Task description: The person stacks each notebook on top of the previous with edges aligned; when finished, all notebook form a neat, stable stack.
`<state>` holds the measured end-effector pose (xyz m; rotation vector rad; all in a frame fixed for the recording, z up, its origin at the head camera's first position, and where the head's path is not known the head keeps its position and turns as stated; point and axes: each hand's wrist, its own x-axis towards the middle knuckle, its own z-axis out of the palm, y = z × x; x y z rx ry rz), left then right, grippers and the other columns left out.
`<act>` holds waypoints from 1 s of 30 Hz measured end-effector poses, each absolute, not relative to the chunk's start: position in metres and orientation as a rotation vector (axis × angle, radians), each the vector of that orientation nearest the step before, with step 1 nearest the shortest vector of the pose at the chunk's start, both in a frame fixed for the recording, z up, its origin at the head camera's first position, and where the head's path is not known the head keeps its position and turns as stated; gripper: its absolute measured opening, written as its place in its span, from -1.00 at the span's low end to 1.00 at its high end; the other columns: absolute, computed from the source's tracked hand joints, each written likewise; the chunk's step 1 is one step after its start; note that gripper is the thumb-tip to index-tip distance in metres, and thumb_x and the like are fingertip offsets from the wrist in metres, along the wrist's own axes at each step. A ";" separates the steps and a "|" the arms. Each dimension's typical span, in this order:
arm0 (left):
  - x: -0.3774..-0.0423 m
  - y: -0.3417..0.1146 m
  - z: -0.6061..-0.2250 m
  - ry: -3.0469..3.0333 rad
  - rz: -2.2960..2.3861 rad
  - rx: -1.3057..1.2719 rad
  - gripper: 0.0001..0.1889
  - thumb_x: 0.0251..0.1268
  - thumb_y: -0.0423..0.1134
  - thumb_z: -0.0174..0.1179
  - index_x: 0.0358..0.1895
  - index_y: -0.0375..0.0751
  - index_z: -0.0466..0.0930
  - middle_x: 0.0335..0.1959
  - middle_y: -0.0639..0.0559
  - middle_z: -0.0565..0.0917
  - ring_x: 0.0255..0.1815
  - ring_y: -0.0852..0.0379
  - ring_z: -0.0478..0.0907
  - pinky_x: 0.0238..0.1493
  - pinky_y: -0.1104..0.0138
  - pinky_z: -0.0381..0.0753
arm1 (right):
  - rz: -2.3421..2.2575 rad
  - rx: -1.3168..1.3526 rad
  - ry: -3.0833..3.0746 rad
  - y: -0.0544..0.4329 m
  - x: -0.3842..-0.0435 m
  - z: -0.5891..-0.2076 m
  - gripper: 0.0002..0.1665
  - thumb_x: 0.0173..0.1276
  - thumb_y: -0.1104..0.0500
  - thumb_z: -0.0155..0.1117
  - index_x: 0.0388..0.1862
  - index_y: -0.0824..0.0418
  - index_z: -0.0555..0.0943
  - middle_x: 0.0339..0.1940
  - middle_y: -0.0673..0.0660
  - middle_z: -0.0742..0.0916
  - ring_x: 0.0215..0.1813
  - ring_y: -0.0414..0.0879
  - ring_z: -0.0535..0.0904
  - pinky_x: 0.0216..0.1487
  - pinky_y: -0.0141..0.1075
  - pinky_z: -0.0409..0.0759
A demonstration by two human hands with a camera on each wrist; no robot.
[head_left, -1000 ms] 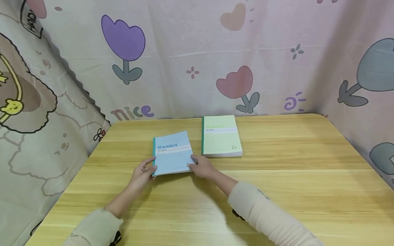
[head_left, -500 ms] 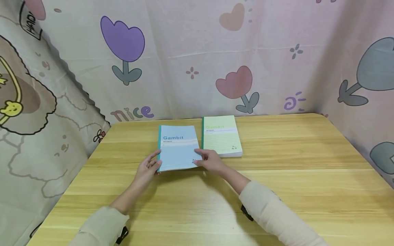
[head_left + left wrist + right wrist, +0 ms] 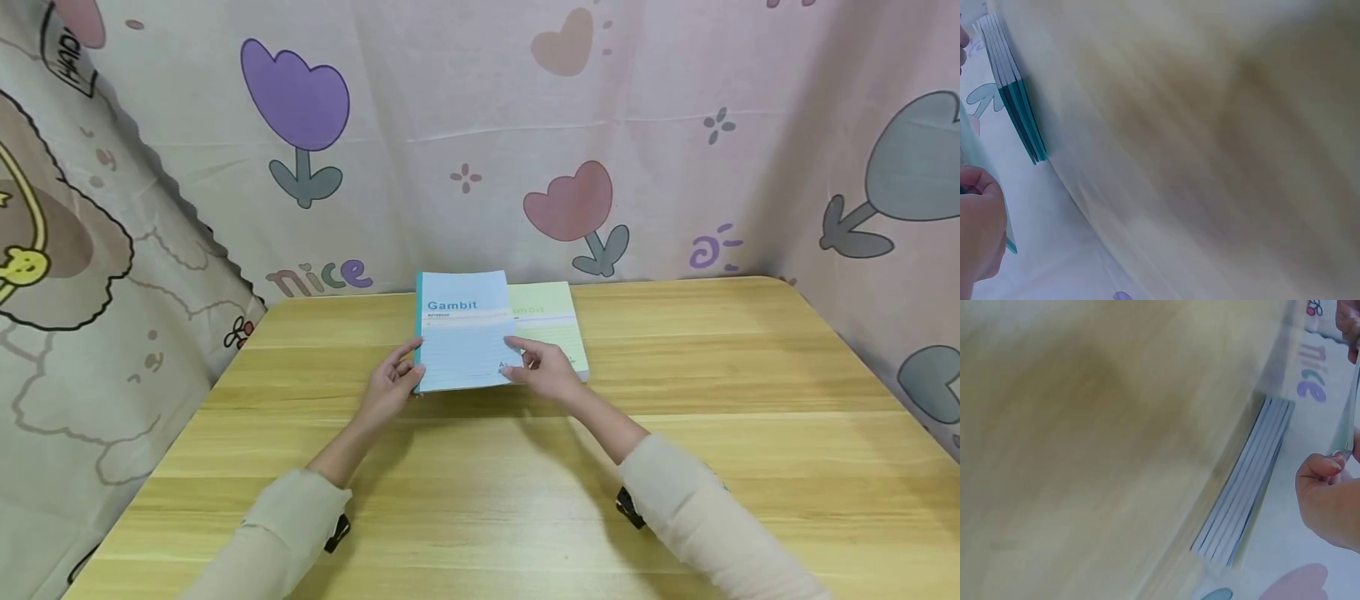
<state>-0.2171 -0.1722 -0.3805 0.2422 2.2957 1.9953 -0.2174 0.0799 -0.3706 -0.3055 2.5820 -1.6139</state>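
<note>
Both hands hold a blue notebook [image 3: 465, 342] marked "Gambit" in the air. My left hand [image 3: 389, 380] pinches its spine side near the lower left corner. At the lower right edge, my right hand [image 3: 549, 371] pinches it between thumb and fingers. Behind and partly covered by the blue notebook lies a pale green notebook [image 3: 551, 329]. In the right wrist view it proves to be the top of a stack of several notebooks [image 3: 1244, 481], with a gap between the stack and the held one. The left wrist view shows the stack's green spines [image 3: 1022, 119].
The stack sits at the back edge of a wooden table [image 3: 465, 500]. A patterned cloth [image 3: 442, 108] hangs right behind that edge and along the left side. Wood surface extends right and in front of the notebooks.
The blue notebook has risen and moved right and back in both hands, from left of the stack to overlapping it in the head view. It has also straightened from a slight tilt.
</note>
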 end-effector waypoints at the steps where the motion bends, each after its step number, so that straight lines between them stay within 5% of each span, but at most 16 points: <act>1: -0.219 -0.169 -0.380 2.302 1.991 0.242 -0.50 0.38 -0.40 -0.06 0.37 -0.20 0.18 -0.47 0.22 0.51 -0.55 0.33 0.37 -0.46 0.48 0.45 | -1.622 -0.295 2.581 0.082 -0.217 -0.369 -0.40 0.23 0.20 0.28 0.28 0.19 0.42 -0.53 0.00 0.38 -0.45 -0.15 0.25 -0.49 -0.41 0.24; 10: -0.229 -0.146 -0.380 2.377 1.898 0.320 -0.53 0.39 -0.40 -0.07 0.34 -0.22 0.22 -0.48 0.08 0.43 -0.59 0.29 0.30 -0.47 0.46 0.45 | -1.589 -0.284 2.650 0.104 -0.219 -0.366 -0.39 0.24 0.23 0.27 0.28 0.24 0.40 -0.54 0.00 0.38 -0.46 -0.16 0.25 -0.52 -0.45 0.26; 17: -0.244 -0.123 -0.382 2.407 1.853 0.391 -0.55 0.40 -0.36 -0.06 0.34 -0.16 0.24 -0.50 0.04 0.37 -0.64 0.26 0.19 -0.58 0.50 0.25 | -1.544 -0.208 2.697 0.124 -0.225 -0.367 -0.40 0.27 0.23 0.23 0.31 0.23 0.38 -0.50 0.02 0.37 -0.42 -0.13 0.25 -0.53 -0.45 0.24; 30: -0.265 -0.093 -0.394 2.671 1.481 0.526 -0.56 0.39 -0.31 -0.04 0.32 -0.23 0.31 -0.50 -0.02 0.38 -0.49 0.14 0.27 -0.51 0.47 0.23 | -1.457 -0.113 2.707 0.150 -0.232 -0.380 -0.38 0.31 0.20 0.20 0.34 0.20 0.33 -0.42 0.05 0.39 -0.39 -0.12 0.26 -0.52 -0.46 0.27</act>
